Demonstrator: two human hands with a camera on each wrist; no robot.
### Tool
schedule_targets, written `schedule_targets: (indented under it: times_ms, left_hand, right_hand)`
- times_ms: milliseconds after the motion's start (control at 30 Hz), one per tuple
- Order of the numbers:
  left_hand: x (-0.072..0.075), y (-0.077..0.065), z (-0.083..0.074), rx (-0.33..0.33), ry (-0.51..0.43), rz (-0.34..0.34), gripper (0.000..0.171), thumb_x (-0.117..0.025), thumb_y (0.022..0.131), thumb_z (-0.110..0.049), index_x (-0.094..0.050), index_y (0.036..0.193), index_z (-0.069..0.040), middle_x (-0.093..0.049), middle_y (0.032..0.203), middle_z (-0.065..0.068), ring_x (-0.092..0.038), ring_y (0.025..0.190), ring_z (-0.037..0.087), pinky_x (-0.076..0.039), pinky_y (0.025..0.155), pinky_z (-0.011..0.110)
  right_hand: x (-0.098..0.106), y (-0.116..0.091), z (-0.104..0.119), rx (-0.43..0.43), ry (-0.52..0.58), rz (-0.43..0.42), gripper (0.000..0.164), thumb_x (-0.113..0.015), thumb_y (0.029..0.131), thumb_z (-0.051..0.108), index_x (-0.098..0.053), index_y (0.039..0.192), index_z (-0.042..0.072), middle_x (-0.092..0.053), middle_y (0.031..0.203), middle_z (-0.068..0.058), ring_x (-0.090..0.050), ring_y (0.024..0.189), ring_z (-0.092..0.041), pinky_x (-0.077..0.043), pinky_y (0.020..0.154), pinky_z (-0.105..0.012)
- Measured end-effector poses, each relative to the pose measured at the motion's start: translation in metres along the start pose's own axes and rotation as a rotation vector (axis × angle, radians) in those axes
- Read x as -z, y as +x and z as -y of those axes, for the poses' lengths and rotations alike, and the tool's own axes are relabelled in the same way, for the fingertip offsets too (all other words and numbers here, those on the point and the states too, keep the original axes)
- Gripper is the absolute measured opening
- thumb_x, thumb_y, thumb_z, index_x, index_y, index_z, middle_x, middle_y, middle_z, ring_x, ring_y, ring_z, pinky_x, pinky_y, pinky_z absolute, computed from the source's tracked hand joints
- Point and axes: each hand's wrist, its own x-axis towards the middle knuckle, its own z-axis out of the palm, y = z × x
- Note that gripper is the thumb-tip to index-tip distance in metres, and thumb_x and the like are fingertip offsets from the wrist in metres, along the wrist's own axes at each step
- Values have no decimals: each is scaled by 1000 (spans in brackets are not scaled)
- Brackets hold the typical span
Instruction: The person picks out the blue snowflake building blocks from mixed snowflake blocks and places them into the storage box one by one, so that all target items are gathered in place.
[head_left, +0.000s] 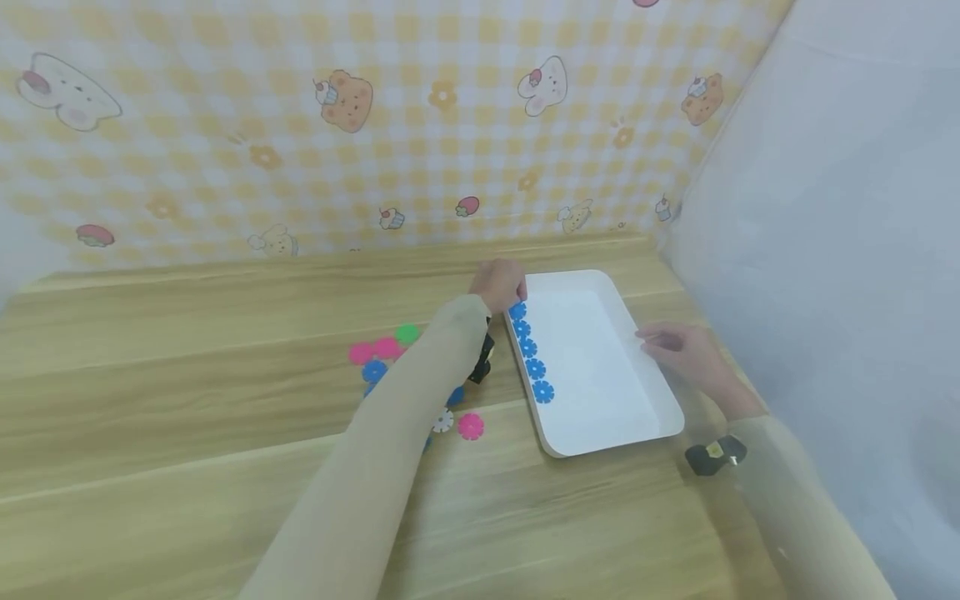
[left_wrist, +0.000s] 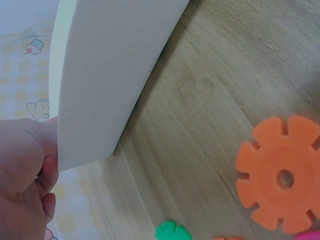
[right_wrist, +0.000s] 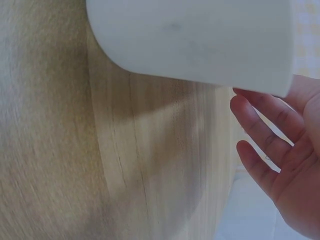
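Nearby, discs [head_left: 471, 427], left sleeve [head_left: 375, 458] hiding some

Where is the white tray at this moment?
In the head view, the white tray lies right of centre on the table, left hand at its far left corner, right hand at its right edge, loose discs to its left.

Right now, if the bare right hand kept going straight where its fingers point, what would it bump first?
The right hand would probably meet the nearest side of the white, rectangular, plastic-looking tray. They look right next to each other; whether they touch is unclear.
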Motion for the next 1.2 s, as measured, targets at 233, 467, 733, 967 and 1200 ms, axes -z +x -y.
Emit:
schedule_targets:
  times_ms: [233,467,733,967,1200]
  left_hand:
    - [0,-2,0,2,37,-12,18,-57,89,-6,-73,90,-13,-68,93,-1,-58,89,15,-35,97,39]
    - [0,-2,-1,-8,107,-22,18,-58,88,-6,-73,91,-15,-68,96,-2,-58,94,15,-35,96,38]
    - [4,-4,3,-3,-69,-9,16,-60,86,-5,-70,98,-11,-66,99,2,-57,95,17,-44,85,29]
    - [17,-12,11,-101,-331,-10,17,-58,85,1,-67,99,-2,-63,97,8,-56,91,18,-45,80,25]
    - [35,-33,17,-177,-407,-3,16,-59,83,3,-65,97,3,-62,100,17,-57,88,20,-47,78,25]
  right_hand:
    - [-1,1,1,5,-4,0,26,-59,89,11,-61,111,-2,-65,95,-21,-61,92,-37,-47,82,-49]
    - [-1,1,1,2,-6,-5,25,-60,88,10,-61,111,-2,-65,95,-21,-61,91,-37,-47,81,-48]
    - [-1,2,1,-9,-1,2,27,-59,89,11,-60,112,-2,-64,99,-23,-60,94,-39,-46,83,-51]
    - [-1,2,2,-6,-3,7,27,-58,89,10,-59,113,-3,-64,100,-23,-60,93,-38,-46,82,-50]
    - [-1,2,3,-9,-10,7,28,-58,90,11,-59,113,-3,-64,100,-23,-60,93,-37,-47,82,-49]
